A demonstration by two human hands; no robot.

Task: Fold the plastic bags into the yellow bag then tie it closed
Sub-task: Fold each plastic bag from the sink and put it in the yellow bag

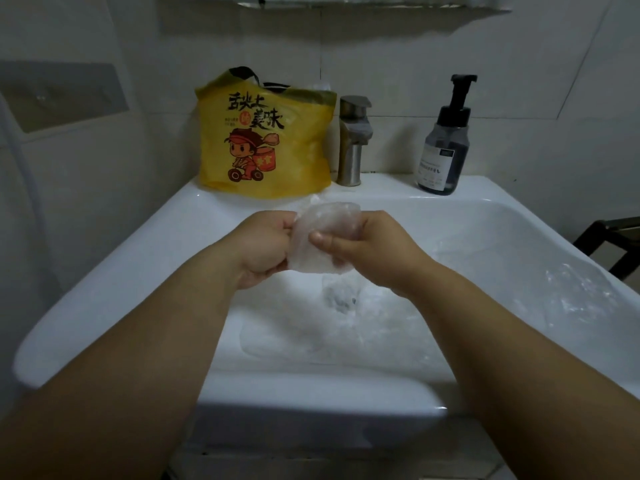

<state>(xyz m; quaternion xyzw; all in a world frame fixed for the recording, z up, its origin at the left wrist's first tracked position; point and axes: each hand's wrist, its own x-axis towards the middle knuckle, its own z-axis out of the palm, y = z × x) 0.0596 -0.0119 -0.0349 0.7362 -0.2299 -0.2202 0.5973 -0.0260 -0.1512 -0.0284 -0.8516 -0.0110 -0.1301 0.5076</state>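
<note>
Above glossy white sink (104, 271): left hand (266, 251) and right hand (367, 251) both pinch one crinkled clear plastic bag (322, 233), folded small. Yellow bag (263, 140) stands upright on the rear ledge, beside brushed-steel faucet (351, 143) (black print "舌尖上 美味", cartoon scooter rider). Pump bottle (445, 143) label unreadable.

white sink (194, 216), metal faucet (351, 140), soap dispenser (445, 140)

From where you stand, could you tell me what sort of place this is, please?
Probably a bathroom: a white washbasin with a steel tap, a pump soap bottle on its ledge, and tiled walls behind.
</note>
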